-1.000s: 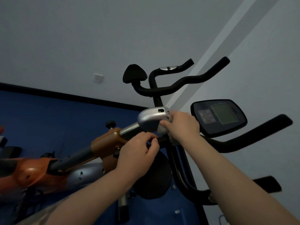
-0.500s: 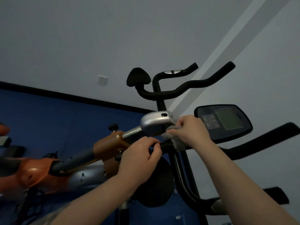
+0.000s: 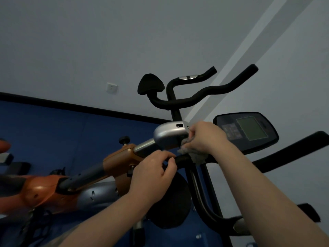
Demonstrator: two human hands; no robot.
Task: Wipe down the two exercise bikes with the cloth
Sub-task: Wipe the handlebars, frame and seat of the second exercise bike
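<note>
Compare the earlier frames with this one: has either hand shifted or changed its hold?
Little changed. The right hand stays bunched on the grey cloth against the silver housing, working it only slightly. The left hand keeps gripping the black handlebar. Nothing was let go.

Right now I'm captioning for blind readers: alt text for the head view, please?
A right hand presses a grey cloth against an exercise bike's black handlebar beside its silver housing, while the left hand grips the bar.
</note>
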